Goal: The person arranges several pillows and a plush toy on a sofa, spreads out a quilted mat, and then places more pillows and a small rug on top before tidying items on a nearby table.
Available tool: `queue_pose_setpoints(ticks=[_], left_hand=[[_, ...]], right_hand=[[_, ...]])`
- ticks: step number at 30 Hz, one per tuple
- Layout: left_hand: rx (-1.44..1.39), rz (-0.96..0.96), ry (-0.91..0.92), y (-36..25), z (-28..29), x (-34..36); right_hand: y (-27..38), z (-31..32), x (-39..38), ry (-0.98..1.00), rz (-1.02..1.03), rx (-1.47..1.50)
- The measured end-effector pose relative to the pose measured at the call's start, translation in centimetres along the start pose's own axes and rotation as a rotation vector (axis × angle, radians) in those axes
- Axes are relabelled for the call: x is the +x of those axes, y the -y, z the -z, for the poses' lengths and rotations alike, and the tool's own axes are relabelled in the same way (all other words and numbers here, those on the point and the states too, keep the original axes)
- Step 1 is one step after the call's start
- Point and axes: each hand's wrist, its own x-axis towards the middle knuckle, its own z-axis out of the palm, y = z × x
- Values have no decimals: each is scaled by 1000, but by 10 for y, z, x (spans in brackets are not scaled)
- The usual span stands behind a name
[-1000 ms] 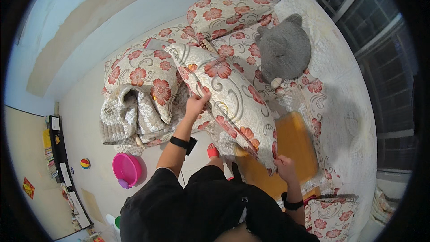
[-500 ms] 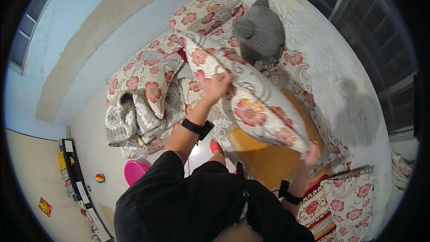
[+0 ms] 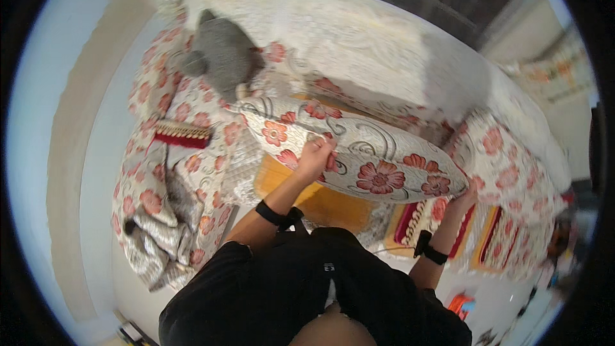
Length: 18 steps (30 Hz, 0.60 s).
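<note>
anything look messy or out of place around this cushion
Yes, two things. A grey-and-white quilted cloth lies crumpled on the cream, red-flowered fabric sofa cover at left, rather than spread flat. Beneath the held cream, red-flowered fabric cushion, a flat orange-brown surface shows without such a cover.

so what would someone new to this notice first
First, the flowered cushion, mid-picture, held by the left hand near its middle and the right hand at its right end. Then the grey plush toy at upper left, and bunched quilted cloth at lower left.
</note>
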Motion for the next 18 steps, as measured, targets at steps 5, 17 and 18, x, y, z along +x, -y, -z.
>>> queue_pose_setpoints(ticks=[5,17,18], left_hand=[[115,93,214,-2,-80,37],[609,-138,911,54,-273,68],[622,-308,912,73,-267,74]], right_hand=[[8,79,39,-200,-37,126],[71,166,34,-936,474,-668],[59,157,35,-978,648,-1046]])
